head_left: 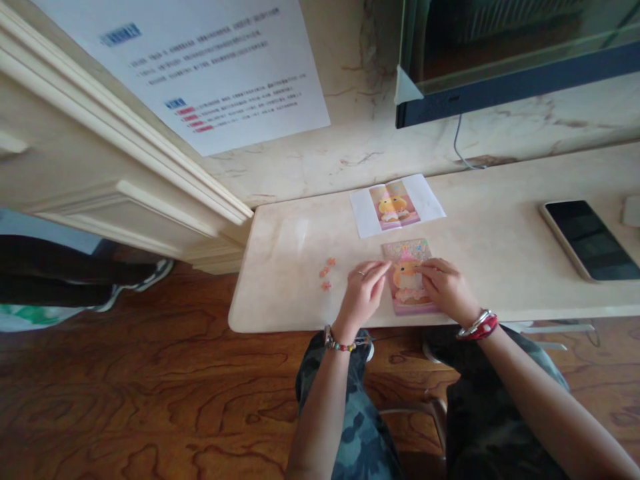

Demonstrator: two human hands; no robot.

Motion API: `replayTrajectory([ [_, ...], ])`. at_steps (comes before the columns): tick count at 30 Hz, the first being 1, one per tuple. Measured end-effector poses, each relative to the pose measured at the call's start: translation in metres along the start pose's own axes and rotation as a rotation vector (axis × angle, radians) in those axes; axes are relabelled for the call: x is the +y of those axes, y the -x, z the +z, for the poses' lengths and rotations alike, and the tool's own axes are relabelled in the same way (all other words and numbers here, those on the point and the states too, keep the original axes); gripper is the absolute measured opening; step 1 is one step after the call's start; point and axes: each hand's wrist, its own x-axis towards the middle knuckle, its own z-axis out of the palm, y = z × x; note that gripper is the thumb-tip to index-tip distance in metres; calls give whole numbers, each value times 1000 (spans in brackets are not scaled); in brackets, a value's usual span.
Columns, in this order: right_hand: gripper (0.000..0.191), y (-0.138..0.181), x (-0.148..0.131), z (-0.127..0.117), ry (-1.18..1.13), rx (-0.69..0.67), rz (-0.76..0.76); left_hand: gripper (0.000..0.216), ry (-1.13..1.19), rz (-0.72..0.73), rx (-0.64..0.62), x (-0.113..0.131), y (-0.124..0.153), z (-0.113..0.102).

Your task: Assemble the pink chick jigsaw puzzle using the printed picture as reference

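Note:
A small jigsaw puzzle (413, 309) lies near the front edge of the table, with a yellow cartoon figure on pink and a speckled strip along its top. My left hand (361, 297) is at the puzzle's left edge, thumb and forefinger pinched together. Over its right side is my right hand (447, 288), fingers also pressed together and pointing left. Whatever sits between either set of fingertips is too small to make out. To the left of my left hand lie several small loose orange-pink pieces (326, 286), which look like puzzle pieces.
Behind the puzzle is a creased paper sheet (430, 200) printed with a similar yellow figure. A phone (590, 240) lies on the table (280, 267) at the right. Above hangs a dark screen (500, 53). At the far left show another person's legs (65, 270).

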Motion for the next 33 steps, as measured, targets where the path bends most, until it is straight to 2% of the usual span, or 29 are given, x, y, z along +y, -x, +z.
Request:
replayTrajectory([
  [2, 24, -3, -3, 3, -77, 53, 29, 28, 23, -103, 129, -20, 6, -14],
  [5, 20, -12, -15, 9, -109, 26, 35, 23, -58, -308, 304, -48, 17, -28],
  [7, 18, -21, -28, 14, -75, -35, 34, 22, -102, -408, 373, -60, 24, -32],
  [10, 21, -35, -50, 24, 9, -128, 43, 21, -160, -462, 421, -68, 28, -31],
  [15, 19, -57, -77, 39, 130, -244, 56, 20, -240, -479, 425, -65, 26, -27],
  [20, 23, -69, -90, 40, 178, -380, -3, 20, -321, -487, 373, -64, 26, -25],
  [30, 25, -63, -80, 41, 128, -397, -11, 11, -341, -540, 304, -66, 26, -25],
  [33, 23, -60, -76, 40, 52, -357, -22, 7, -289, -537, 264, -65, 27, -26],
])
